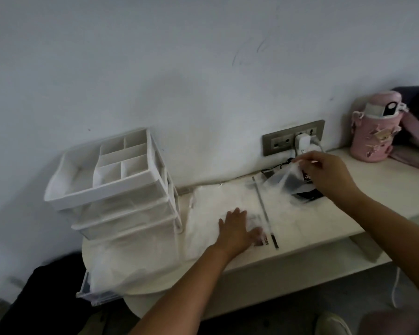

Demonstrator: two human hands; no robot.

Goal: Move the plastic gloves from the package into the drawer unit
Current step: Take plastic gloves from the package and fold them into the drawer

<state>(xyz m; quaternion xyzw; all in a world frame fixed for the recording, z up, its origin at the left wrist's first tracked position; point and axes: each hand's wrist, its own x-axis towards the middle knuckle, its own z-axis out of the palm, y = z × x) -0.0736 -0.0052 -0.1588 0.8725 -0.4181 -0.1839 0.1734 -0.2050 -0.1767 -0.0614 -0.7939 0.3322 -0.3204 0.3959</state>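
A clear plastic package (228, 201) with a zip strip lies flat on the white desk (324, 228). My left hand (237, 228) presses flat on it with straight fingers. My right hand (324, 172) pinches a thin translucent plastic glove (286, 177) and lifts it above the package's far right end. The white drawer unit (116, 187) stands to the left against the wall, with a divided tray on top. One clear drawer (94, 293) sits apart at the desk's front left edge, with filmy plastic heaped over it.
A wall socket (293, 141) with a white plug and cable sits behind my right hand. A dark flat object (307, 194) lies under the lifted glove. A pink bottle (375, 126) stands at the far right. A lower shelf shows under the desk at right.
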